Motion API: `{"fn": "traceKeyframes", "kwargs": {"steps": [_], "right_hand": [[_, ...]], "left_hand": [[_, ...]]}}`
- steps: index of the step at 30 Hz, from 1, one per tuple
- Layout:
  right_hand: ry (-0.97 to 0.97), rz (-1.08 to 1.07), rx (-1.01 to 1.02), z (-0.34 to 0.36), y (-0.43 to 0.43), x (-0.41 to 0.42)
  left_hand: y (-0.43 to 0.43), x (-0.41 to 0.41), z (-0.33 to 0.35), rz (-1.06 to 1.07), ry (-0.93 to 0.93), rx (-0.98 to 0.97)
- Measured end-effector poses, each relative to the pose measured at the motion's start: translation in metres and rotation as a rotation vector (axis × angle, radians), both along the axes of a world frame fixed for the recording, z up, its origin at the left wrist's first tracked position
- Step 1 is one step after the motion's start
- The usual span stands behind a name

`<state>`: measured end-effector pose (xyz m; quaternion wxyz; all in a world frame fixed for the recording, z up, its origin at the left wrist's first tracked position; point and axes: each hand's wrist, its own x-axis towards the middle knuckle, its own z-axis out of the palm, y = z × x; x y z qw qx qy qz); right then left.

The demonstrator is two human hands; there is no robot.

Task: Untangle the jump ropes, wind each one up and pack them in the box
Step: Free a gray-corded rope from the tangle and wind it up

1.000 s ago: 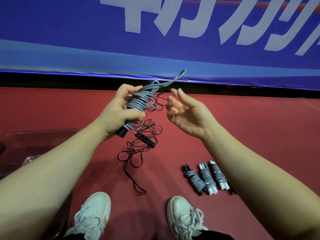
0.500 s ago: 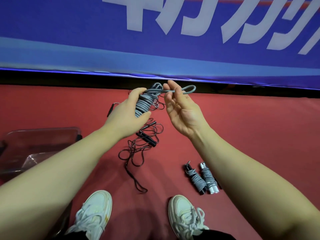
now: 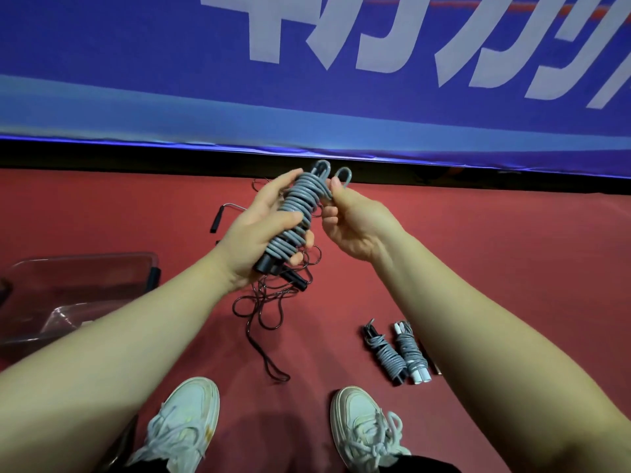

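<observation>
Head view, looking down over both forearms: the left hand [image 3: 263, 233] grips a wound grey jump rope [image 3: 296, 213] in the air above the red floor [image 3: 495, 268], thumb across the coils and fingers curled round the far side. The bundle's long axis runs on a slant. Its black handle ends [image 3: 264, 265] point down toward the left wrist, and its upper end points away toward the blue banner [image 3: 170, 97]. At that upper end the right hand [image 3: 355, 223] pinches the grey cord between thumb and curled fingers, with a small loop [image 3: 344, 175] standing up just above the fingertips and a second bend of cord poking out beside it. Below the hands a thin dark rope [image 3: 264, 310] lies loose and tangled on the floor, one long loop trailing toward the white shoes [image 3: 186, 421]; a black handle [image 3: 216, 222] lies left of the left hand. Two wound bundles [image 3: 387, 356] lie side by side on the floor near the right shoe, partly behind the right forearm, both slanted away from the person. A clear box [image 3: 102, 262] sits on the floor at the left, part hidden by the left forearm.
</observation>
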<state>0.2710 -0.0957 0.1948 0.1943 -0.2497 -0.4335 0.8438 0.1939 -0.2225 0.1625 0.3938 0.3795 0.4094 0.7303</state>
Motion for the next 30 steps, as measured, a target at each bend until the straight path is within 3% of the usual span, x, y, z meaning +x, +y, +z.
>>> {"fn": "traceKeyframes", "kwargs": {"steps": [2,6,8,15,19,23,30], "right_hand": [[-0.078,0.003,0.201,0.012,0.000,0.001],[-0.324,-0.034,0.863,0.027,-0.003,0.009],[-0.390,-0.028,1.005,0.031,-0.002,0.013],[-0.295,-0.139,1.165,0.030,0.004,0.018],[-0.257,-0.208,1.185,0.015,0.005,0.013],[-0.178,-0.304,1.162,0.006,0.000,0.004],[-0.217,-0.353,1.273,-0.004,-0.004,-0.001]], "left_hand": [[-0.001,0.001,0.003,-0.010,-0.072,0.034],[0.001,0.003,0.002,-0.073,-0.110,0.087],[0.002,0.003,0.002,-0.128,-0.133,0.113],[0.005,0.008,0.008,-0.171,-0.283,0.086],[0.005,0.005,0.005,-0.045,-0.172,-0.040],[0.005,0.008,0.009,-0.067,-0.098,-0.112],[0.019,0.027,0.020,0.283,-0.080,-0.225]]}}
